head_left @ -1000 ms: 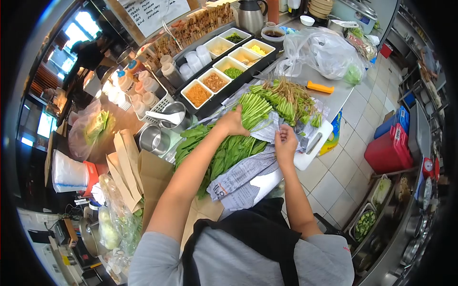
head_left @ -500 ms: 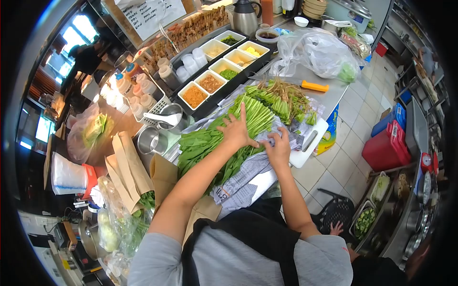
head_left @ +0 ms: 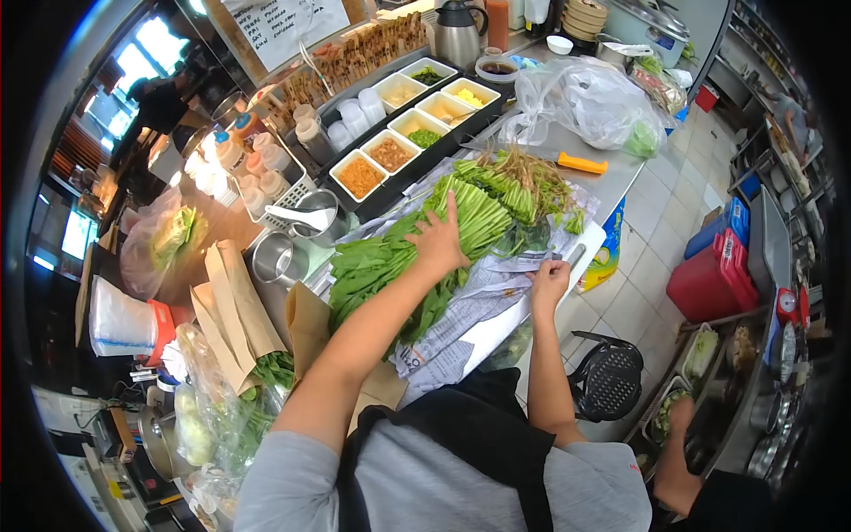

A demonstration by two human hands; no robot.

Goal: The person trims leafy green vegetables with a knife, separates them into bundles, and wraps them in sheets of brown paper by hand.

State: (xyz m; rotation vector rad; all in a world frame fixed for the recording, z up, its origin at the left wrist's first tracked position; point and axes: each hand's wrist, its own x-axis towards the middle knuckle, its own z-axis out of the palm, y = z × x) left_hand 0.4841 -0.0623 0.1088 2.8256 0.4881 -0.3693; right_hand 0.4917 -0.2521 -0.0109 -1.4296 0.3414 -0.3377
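Note:
A large bunch of leafy greens (head_left: 377, 266) lies on printed newspaper (head_left: 456, 321), its pale cut stems pointing away from me. My left hand (head_left: 439, 244) rests on the bunch with fingers spread. At the near right edge of the paper, my right hand (head_left: 550, 279) is closed, pinching the sheet between thumb and fingers. Root ends and trimmings (head_left: 523, 182) are heaped just beyond the stems. Under the paper, a white cutting board (head_left: 588, 241) shows at the right.
A yellow-handled knife (head_left: 582, 163) lies beyond the trimmings. Topping tubs stand in a black rack (head_left: 399, 182) at the back. Paper bags (head_left: 235, 315) and metal cups flank the left. Another person's arm (head_left: 676, 457) reaches into a tray of greens at the lower right.
My right hand has moved right and toward me, from beside the stems to the paper's edge, and has closed on it. My left hand stays put. Another person's arm has reached into the tray.

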